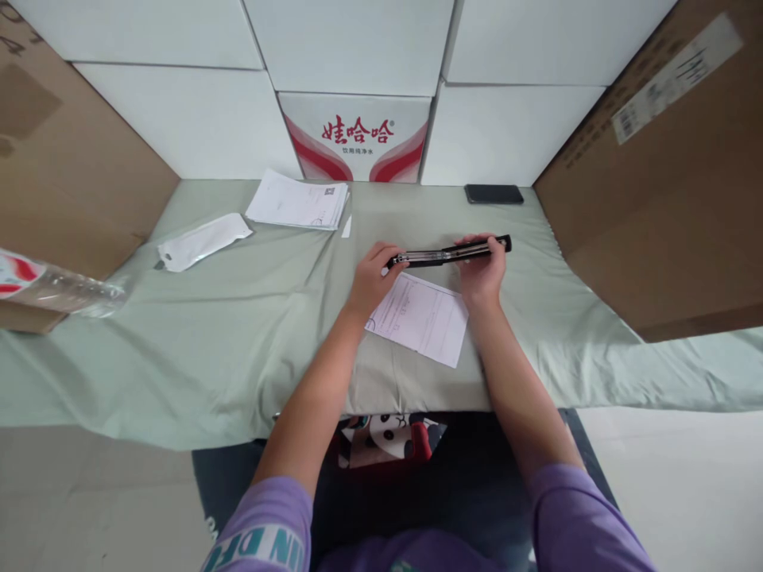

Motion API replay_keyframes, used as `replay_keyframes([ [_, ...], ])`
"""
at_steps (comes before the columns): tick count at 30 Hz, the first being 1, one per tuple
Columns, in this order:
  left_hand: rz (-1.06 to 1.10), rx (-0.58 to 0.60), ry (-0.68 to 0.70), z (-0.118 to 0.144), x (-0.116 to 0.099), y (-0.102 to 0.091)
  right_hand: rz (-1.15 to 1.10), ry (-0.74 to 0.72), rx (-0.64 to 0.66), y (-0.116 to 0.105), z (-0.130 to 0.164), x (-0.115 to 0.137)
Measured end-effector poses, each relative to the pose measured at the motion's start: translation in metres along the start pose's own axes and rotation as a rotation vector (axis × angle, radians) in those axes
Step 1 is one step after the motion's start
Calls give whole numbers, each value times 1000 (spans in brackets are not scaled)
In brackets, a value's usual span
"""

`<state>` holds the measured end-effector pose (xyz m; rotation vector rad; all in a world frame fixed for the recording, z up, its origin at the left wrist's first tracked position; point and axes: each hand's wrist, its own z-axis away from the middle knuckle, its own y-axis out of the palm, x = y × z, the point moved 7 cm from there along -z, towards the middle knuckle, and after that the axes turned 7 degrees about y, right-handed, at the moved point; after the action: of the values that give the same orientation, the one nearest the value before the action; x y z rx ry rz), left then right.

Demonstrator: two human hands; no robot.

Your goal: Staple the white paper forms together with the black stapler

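Both hands hold a black stapler swung out into nearly a straight line, its silver metal channel facing up. My left hand is closed round its left end. My right hand grips the right half, with the thumb on the near side and fingers behind. Just under the stapler a printed sheet of paper lies at a slant on the cloth, between my two forearms. Whether staples sit in the channel is too small to tell.
A pale green cloth covers the table. Behind left lie a paper stack, a white paper strip and a white packet. A black phone lies back right. White boxes, cardboard boxes and a plastic bottle surround the area.
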<state>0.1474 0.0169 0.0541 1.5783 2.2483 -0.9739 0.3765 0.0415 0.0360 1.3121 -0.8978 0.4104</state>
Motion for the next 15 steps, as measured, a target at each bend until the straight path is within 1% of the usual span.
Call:
replay_keyframes([
  [3,-14,-13,-3,0,0,-1,-1,68,-38,-6,-4,-6],
  [5,-14,-22,2,0,-1,-2,5,81,-43,-7,-4,-7],
  [11,-10,-43,18,0,0,-5,69,17,10,0,0,0],
  [15,-13,-25,3,0,0,-5,101,-7,-3,0,1,0],
])
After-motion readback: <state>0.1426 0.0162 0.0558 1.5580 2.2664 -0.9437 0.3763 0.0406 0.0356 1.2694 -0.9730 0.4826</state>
